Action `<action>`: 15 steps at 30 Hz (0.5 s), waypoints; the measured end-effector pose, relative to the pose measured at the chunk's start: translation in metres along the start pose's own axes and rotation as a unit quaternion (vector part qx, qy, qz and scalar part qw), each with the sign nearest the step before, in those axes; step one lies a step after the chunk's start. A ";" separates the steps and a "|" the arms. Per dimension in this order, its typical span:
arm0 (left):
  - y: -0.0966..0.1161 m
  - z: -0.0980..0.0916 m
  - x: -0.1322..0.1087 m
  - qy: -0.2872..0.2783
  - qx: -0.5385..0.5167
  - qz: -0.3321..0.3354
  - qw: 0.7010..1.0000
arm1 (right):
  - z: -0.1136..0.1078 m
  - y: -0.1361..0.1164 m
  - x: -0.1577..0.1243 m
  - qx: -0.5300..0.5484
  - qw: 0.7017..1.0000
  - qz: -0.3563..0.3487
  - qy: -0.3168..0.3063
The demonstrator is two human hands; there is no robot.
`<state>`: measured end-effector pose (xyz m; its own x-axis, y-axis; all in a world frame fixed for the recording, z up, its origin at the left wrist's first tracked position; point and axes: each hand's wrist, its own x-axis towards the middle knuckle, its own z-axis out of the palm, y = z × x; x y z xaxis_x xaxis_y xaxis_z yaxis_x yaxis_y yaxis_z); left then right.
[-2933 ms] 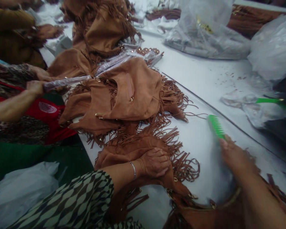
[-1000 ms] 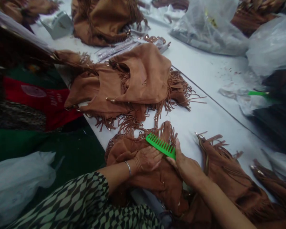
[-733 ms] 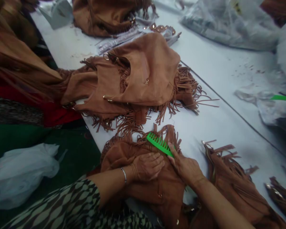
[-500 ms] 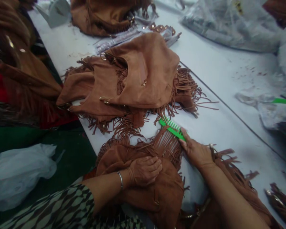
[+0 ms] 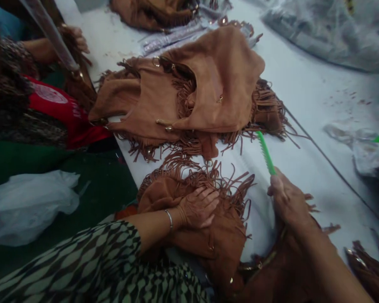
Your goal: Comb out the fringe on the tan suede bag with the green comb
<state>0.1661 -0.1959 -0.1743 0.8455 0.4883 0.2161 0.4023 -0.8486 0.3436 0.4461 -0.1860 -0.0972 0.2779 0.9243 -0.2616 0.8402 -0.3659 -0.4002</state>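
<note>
1. Head view: a long white table (image 5: 306,97) ran from near left to far right, strewn with tan suede.
2. The left hand (image 5: 198,207) lay flat, fingers spread, pressing the near fringed bag (image 5: 205,219) at the near table edge.
3. The right hand (image 5: 287,200) was closed around the handle of a green comb (image 5: 265,152), lifted just right of the fringe (image 5: 230,187), teeth clear of the strands.
4. I judged this the pause between combing strokes; the next pass called for setting the teeth in at the fringe's root while the flat hand kept the bag pinned.
5. A pile of finished bags (image 5: 205,88) lay just beyond, its strands close to the comb and liable to snag.
6. Far left, another person's hand (image 5: 77,38) worked; plastic bags (image 5: 331,33) lay far right.
</note>
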 end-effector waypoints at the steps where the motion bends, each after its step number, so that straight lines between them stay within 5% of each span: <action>1: 0.000 0.000 -0.001 0.006 0.000 0.007 1.000 | 0.002 -0.006 -0.020 0.025 1.000 -0.005 -0.013; 5: -0.003 -0.004 -0.004 -0.021 -0.008 0.103 0.994 | 0.022 -0.027 -0.077 0.092 0.975 -0.114 -0.166; 8: -0.004 -0.006 -0.002 -0.035 -0.017 0.150 0.988 | 0.046 -0.040 -0.076 0.009 0.954 -0.162 -0.252; 15: -0.005 -0.006 -0.002 -0.006 -0.017 0.161 0.987 | 0.056 -0.042 -0.026 -0.197 0.961 -0.087 -0.175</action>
<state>0.1604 -0.1913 -0.1714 0.9317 0.1917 0.3085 0.0998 -0.9518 0.2900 0.3774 -0.2007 -0.1230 0.0015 0.8494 -0.5277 0.9899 -0.0761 -0.1198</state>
